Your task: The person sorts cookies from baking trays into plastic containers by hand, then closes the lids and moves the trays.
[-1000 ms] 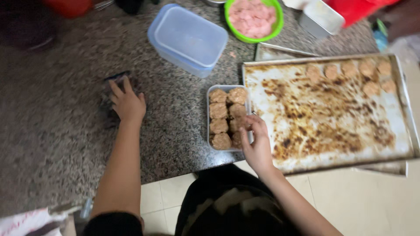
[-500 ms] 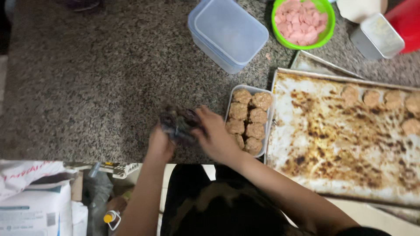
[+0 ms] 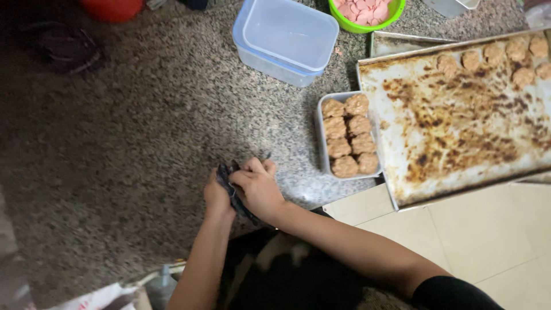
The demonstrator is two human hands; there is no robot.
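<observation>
Both my hands meet at the near edge of a speckled granite counter (image 3: 143,132). My left hand (image 3: 217,198) and my right hand (image 3: 259,188) clasp a small dark cloth (image 3: 229,185) between them. To the right stands a small rectangular tray (image 3: 320,133) filled with several brown baked patties (image 3: 346,138). Beside it lies a large scorched baking sheet (image 3: 459,126) with several more patties (image 3: 493,54) along its far edge.
A clear lidded plastic box (image 3: 284,40) sits at the back of the counter. A green bowl (image 3: 338,14) of pink slices is behind it. A red object (image 3: 112,8) is at the far left. Tiled floor (image 3: 488,241) shows below the counter edge.
My left hand left the dark cloth's earlier spot on the counter and brought it near. My right hand left the patty tray and joined it on the cloth.
</observation>
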